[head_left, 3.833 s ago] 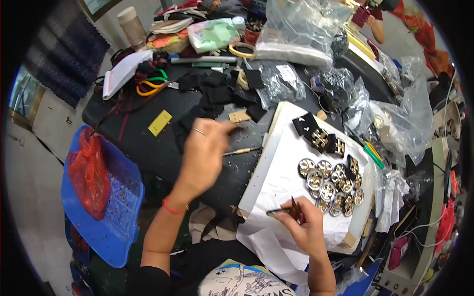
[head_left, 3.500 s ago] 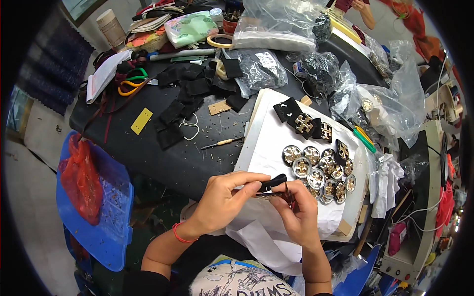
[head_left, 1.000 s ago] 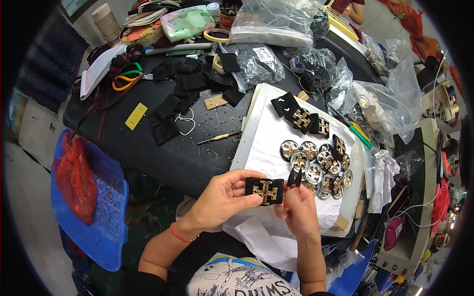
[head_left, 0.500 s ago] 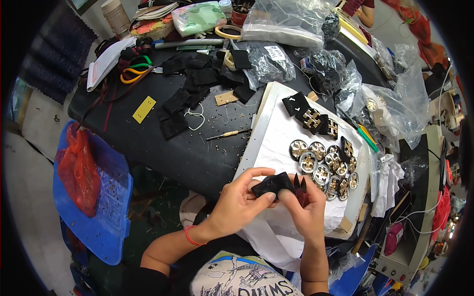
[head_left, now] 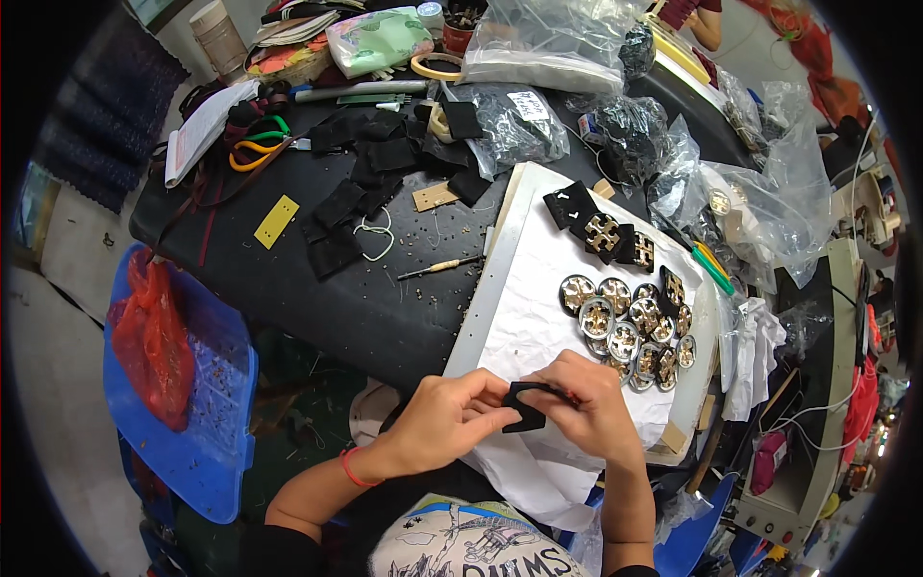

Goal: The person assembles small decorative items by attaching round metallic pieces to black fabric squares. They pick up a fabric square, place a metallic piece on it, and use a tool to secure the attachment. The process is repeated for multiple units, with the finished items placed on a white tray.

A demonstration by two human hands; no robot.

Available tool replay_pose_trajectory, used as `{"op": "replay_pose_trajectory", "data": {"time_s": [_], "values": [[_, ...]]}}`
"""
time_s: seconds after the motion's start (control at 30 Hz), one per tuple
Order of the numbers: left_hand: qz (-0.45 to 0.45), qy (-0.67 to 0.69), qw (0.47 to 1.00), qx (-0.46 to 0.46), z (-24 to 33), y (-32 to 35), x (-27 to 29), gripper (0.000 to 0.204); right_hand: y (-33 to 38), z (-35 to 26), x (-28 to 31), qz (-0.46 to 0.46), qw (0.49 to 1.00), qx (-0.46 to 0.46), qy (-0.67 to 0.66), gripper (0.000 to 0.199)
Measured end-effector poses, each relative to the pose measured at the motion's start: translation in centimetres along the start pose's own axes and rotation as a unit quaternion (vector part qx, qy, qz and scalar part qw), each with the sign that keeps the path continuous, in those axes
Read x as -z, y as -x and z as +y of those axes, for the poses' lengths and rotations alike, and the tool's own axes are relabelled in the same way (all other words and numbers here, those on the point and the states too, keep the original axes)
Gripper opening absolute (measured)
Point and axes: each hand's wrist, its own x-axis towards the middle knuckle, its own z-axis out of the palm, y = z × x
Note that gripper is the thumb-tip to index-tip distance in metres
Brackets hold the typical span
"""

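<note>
My left hand (head_left: 450, 415) pinches a flat black fabric piece (head_left: 525, 415) between thumb and fingers, above the near edge of a white board. My right hand (head_left: 594, 404) is closed around small red-handled pliers (head_left: 550, 388), mostly hidden by the fingers. Their dark jaws lie at the top edge of the black piece; whether they bite on it I cannot tell. Beyond my hands, several round gold-and-black ornaments (head_left: 623, 338) lie clustered on white paper (head_left: 529, 317). Farther up sit black squares with gold ornaments (head_left: 603, 235) on them.
Loose black fabric pieces (head_left: 336, 247) are heaped on the black table (head_left: 288, 298). Near them lie a yellow plate (head_left: 277, 222), a wooden-handled awl (head_left: 440, 266) and orange-green scissors (head_left: 258, 149). Plastic bags (head_left: 519, 125) crowd the back. A blue chair (head_left: 216, 452) holds a red bag (head_left: 154, 356).
My right hand has turned over, bringing the pliers from pointing upward to the black piece's edge. Both hands sit slightly lower, and the black piece is now tilted differently.
</note>
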Motion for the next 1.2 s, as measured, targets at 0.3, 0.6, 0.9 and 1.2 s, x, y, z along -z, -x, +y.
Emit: {"op": "replay_pose_trajectory", "data": {"time_s": [0.3,0.6,0.9,1.2], "values": [[-0.017,0.231,0.973,0.02,-1.1,-0.2,0.0,0.015,0.6,-1.9,-0.5,0.032,0.996,0.055,0.056,0.037],[0.084,0.12,0.988,-0.054,-0.8,-0.7,-1.9,0.03,0.0,-1.9,-1.8,0.158,0.984,0.021,0.075,0.012],[0.063,0.2,0.978,0.007,0.8,-0.8,-1.6,0.04,-0.1,-0.3,-0.3,-0.001,0.903,-0.2,-0.379,0.03],[0.115,-0.025,0.989,-0.093,0.8,-0.7,-2.8,0.042,0.6,-0.7,-3.2,0.127,0.933,-0.173,-0.29,0.016]]}}
